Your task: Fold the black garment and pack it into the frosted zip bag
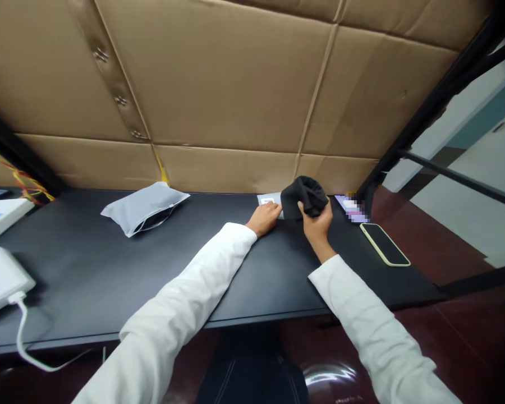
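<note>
Rolled-up black cloth point(293, 201) sits toward the right of the desk, near the cardboard backing. My right hand point(318, 224) is closed round its right end, thumb on the near side. Partly under the cloth lies a pale translucent plastic bag point(261, 199) with a small white label. My left hand point(264, 217) has its fingers curled on this bag's near edge, close beside the cloth's left end; the fingertips are partly hidden. A grey zip pouch point(147, 205) lies farther left, its near-side mouth gaping a little.
Right of the cloth are a phone in a pale green case point(386, 244) and a purple, partly blurred item point(352, 209). A white device point(4, 279) with a cable and a white box point(4, 217) stand at left. Cardboard point(235, 84) walls the back of the black desk point(88, 269).
</note>
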{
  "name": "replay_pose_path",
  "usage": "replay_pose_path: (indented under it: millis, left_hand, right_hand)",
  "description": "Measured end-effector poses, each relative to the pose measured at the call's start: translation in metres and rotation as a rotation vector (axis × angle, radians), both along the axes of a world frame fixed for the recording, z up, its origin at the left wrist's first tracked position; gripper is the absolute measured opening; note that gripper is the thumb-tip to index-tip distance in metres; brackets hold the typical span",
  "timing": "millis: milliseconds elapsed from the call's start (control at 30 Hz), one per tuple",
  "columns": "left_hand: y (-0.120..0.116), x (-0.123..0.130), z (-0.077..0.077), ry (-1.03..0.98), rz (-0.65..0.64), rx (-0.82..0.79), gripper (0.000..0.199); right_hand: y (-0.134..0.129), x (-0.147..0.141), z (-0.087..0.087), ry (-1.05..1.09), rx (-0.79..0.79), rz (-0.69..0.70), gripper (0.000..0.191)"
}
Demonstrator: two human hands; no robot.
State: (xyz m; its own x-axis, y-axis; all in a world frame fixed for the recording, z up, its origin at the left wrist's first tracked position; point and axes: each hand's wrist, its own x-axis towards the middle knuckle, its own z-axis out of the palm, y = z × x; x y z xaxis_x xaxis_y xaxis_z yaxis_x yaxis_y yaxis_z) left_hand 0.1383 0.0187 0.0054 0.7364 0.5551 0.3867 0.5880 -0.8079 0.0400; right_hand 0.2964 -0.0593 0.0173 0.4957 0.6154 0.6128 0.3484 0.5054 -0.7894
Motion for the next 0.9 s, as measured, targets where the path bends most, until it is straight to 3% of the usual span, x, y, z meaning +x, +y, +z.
replay_pose_path:
  millis: [67, 167, 300, 467, 700, 900]
  left_hand:
    - [-0.001, -0.012, -0.002, 0.005, -0.012, -0.001, 0.029]
    - [-0.007, -0.035, -0.008, -0.096, -0.043, -0.037, 0.024]
    - [-0.022, -0.070, -0.014, -0.220, -0.121, -0.062, 0.025]
    - [-0.037, -0.095, -0.013, -0.334, -0.155, -0.096, 0.026]
    - [-0.042, -0.098, -0.008, -0.561, -0.148, -0.243, 0.044]
    - [-0.046, -0.102, -0.012, -0.542, -0.224, -0.201, 0.062]
  right_hand:
    - [-0.010, -0.005, -0.006, -0.210, -0.004, 0.056, 0.054]
    - [-0.020, -0.015, -0.012, -0.464, 0.068, 0.265, 0.044]
    - [-0.023, -0.031, -0.013, -0.694, 0.146, 0.479, 0.037]
    - [-0.020, -0.038, -0.009, -0.820, 0.189, 0.537, 0.043]
    - [-0.017, -0.025, -0.004, -0.936, 0.099, 0.604, 0.044]
    - [-0.017, -0.022, -0.005, -1.068, -0.035, 0.683, 0.040]
